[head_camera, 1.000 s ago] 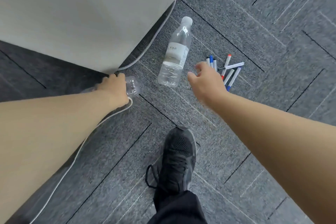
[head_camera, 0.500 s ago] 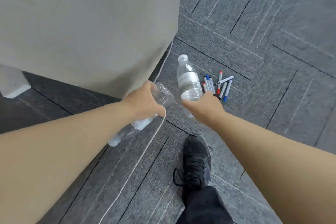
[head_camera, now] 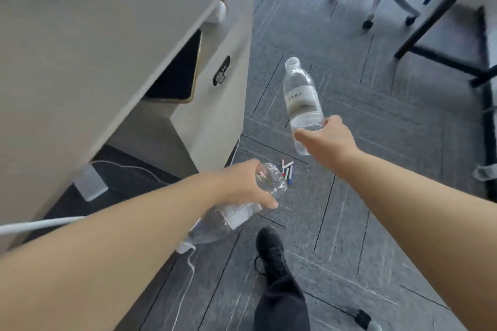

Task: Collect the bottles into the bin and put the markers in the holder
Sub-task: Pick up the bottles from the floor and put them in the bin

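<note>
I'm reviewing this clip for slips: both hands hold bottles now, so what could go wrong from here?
The left hand grips its bottle sideways, cap end down; it might slide out. The markers lie on the carpet near the shoe and could be stepped on. The white cable trails underfoot.

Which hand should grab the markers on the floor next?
Neither yet: both hold bottles. After binning, probably the left hand; it hangs closest above the markers, while the right hand is farther off.
</note>
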Demonstrator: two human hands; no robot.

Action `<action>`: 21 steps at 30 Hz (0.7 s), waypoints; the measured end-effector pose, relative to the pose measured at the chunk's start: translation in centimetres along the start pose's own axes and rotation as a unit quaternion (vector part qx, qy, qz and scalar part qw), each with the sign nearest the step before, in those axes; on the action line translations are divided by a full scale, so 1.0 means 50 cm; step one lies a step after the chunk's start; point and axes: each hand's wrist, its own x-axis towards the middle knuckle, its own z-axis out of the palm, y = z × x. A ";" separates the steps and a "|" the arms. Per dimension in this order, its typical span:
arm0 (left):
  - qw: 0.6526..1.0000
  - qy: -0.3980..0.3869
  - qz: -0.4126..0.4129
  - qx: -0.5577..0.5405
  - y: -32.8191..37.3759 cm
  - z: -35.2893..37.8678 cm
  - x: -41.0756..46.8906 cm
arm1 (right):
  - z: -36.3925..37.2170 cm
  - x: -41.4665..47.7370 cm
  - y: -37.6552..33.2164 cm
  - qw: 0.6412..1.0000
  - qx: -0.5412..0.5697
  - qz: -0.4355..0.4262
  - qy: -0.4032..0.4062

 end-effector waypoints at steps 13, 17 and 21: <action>0.866 0.360 0.080 -0.337 0.419 -0.411 -0.383 | -0.462 -0.111 -0.546 0.980 0.027 -0.188 0.058; 0.827 0.452 0.082 -0.323 0.394 -0.523 -0.546 | -0.500 -0.183 -0.711 0.955 0.060 -0.289 0.033; 0.789 0.539 0.012 -0.294 0.288 -0.586 -0.790 | -0.441 -0.327 -0.843 0.933 0.058 -0.354 -0.027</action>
